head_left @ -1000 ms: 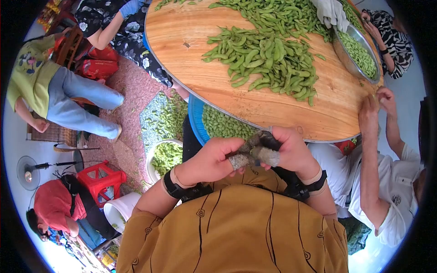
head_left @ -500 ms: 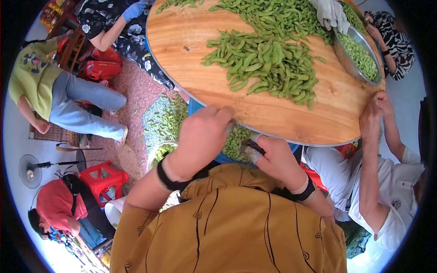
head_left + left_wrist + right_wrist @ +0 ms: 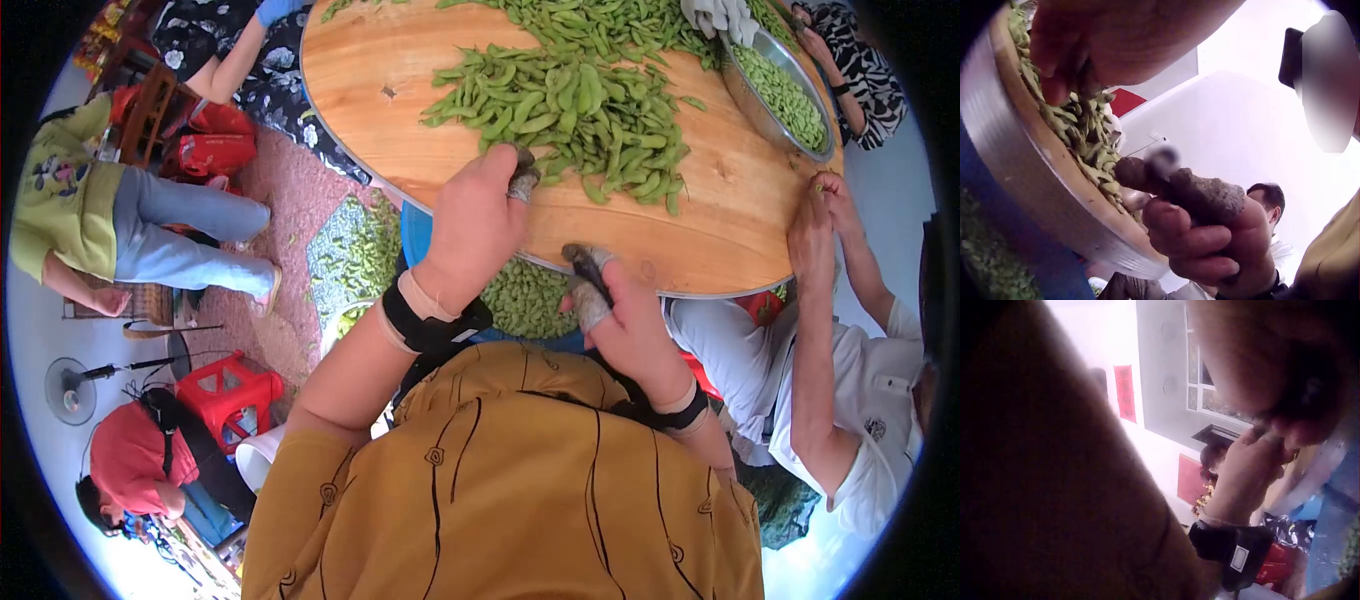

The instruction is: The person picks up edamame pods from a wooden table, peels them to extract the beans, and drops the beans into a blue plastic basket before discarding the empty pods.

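Note:
My left hand [image 3: 470, 225] reaches over the near edge of the wooden table [image 3: 375, 135], its fingertips at the lower side of a heap of green soybean pods [image 3: 570, 120]. A grey finger cover [image 3: 523, 182] shows on it; I cannot tell whether it pinches a pod. In the left wrist view its fingers point down at the pods. Nearer my body, my right hand [image 3: 640, 330] hovers by the table edge, fingers loosely curled, with grey, dark-stained covers on thumb and finger. Nothing shows between its fingertips. Shelled beans [image 3: 525, 300] fill a blue basin [image 3: 416, 240] below.
A metal bowl [image 3: 752, 108] of beans and a grey glove [image 3: 725, 15] lie at the table's far right. At the right a person in a white shirt [image 3: 860, 400] works with both hands. Pods [image 3: 350, 260] cover part of the floor, left, near a red stool [image 3: 225, 395].
My hands were together above the basin, then parted. The left has moved up and forward over the table to the pod heap; the right has shifted slightly up and right, staying near the edge.

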### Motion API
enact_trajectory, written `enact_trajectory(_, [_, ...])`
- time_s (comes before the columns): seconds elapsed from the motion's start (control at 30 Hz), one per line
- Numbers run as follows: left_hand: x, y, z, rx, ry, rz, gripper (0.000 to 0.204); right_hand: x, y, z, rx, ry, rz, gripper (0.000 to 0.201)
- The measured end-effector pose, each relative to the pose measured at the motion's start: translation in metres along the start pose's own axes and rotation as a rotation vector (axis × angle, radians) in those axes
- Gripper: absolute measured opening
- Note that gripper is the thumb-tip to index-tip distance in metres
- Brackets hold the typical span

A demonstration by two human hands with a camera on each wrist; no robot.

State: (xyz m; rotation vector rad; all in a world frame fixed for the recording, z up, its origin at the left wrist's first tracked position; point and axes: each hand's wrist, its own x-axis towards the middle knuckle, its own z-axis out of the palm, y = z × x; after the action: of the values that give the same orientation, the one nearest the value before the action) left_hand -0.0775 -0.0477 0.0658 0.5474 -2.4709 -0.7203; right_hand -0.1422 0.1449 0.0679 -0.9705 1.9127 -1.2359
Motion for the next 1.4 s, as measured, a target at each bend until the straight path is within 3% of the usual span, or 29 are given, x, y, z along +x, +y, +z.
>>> enact_trajectory(0.17, [-0.003, -0.006, -0.002, -0.035, -0.046, 0.014, 0.021, 0.009, -0.004, -0.003, 0.235, 0.064, 0.033, 0.04])
enact_trajectory(0.3, [-0.014, 0.008, -0.015, -0.079, -0.094, 0.037, 0.024, 0.007, -0.012, -0.006, 0.251, 0.074, 0.076, 0.039])
enact_trajectory(0.37, [-0.027, 0.016, -0.017, -0.749, -0.389, -0.366, 0.026, 0.006, -0.01, -0.006, 0.302, 0.058, 0.046, 0.039])
enact_trajectory(0.4, [-0.031, 0.018, -0.018, -0.75, -0.389, -0.365, 0.026, 0.007, -0.009, -0.006, 0.301, 0.059, 0.045, 0.039])
enact_trajectory(0.47, [-0.038, 0.02, -0.021, -0.894, -0.583, -0.451, 0.027, 0.007, -0.007, -0.005, 0.365, -0.003, 0.094, 0.041])
enact_trajectory(0.53, [-0.045, 0.014, -0.016, -0.831, -0.557, -0.415, 0.026, 0.008, -0.012, -0.003, 0.371, -0.02, 0.131, 0.041])
enact_trajectory(0.6, [-0.05, 0.008, -0.009, -0.735, -0.47, -0.227, 0.027, 0.008, -0.014, -0.003, 0.377, -0.035, 0.163, 0.042])
enact_trajectory(0.73, [-0.05, 0.015, -0.014, -0.613, -0.429, -0.186, 0.028, 0.009, -0.017, -0.002, 0.441, -0.068, 0.171, 0.044])
enact_trajectory(0.8, [-0.049, 0.017, -0.016, -0.383, -0.358, 0.009, 0.026, 0.009, -0.018, -0.003, 0.435, -0.067, 0.187, 0.044])
enact_trajectory(0.83, [-0.053, 0.019, -0.016, -0.385, -0.36, 0.01, 0.026, 0.009, -0.018, -0.003, 0.406, -0.091, 0.187, 0.044])
enact_trajectory(0.9, [-0.06, 0.021, -0.016, -0.125, -0.285, 0.109, 0.023, 0.008, -0.015, -0.002, 0.378, -0.115, 0.188, 0.044])
enact_trajectory(0.97, [-0.063, 0.016, -0.013, -0.132, -0.276, 0.144, 0.02, 0.008, -0.007, 0.003, 0.273, -0.132, 0.145, 0.041])
enact_trajectory(1.03, [-0.061, 0.009, -0.015, -0.138, -0.267, 0.179, 0.018, 0.009, -0.003, 0.0, 0.339, -0.18, 0.157, 0.04])
enact_trajectory(1.1, [-0.051, -0.002, -0.021, -0.448, -0.482, 0.134, 0.012, 0.008, -0.004, -0.004, 0.408, -0.227, 0.171, 0.038])
enact_trajectory(1.13, [-0.048, -0.003, -0.026, -0.449, -0.483, 0.133, 0.012, 0.007, -0.011, -0.008, 0.569, -0.282, 0.235, 0.036])
enact_trajectory(1.2, [-0.042, -0.002, -0.037, -1.133, -0.837, -0.508, 0.01, 0.008, -0.02, -0.015, 0.73, -0.339, 0.298, 0.034])
enact_trajectory(1.23, [-0.044, -0.01, -0.032, -1.299, -0.883, -0.543, 0.012, 0.008, -0.023, -0.018, 0.806, -0.369, 0.376, 0.033])
enact_trajectory(1.27, [-0.044, -0.008, -0.032, -1.299, -0.882, -0.541, 0.012, 0.01, -0.025, -0.02, 0.88, -0.399, 0.453, 0.031])
enact_trajectory(1.33, [-0.048, 0.002, -0.028, -0.538, -0.606, -0.032, 0.009, 0.012, -0.026, -0.017, 0.799, -0.344, 0.469, 0.03])
enact_trajectory(1.37, [-0.051, 0.006, -0.025, -0.538, -0.607, -0.034, 0.009, 0.013, -0.026, -0.014, 0.718, -0.291, 0.488, 0.029])
enact_trajectory(1.4, [-0.061, 0.013, -0.024, -0.272, -0.477, 0.087, 0.012, 0.008, -0.027, -0.01, 0.722, -0.3, 0.502, 0.029])
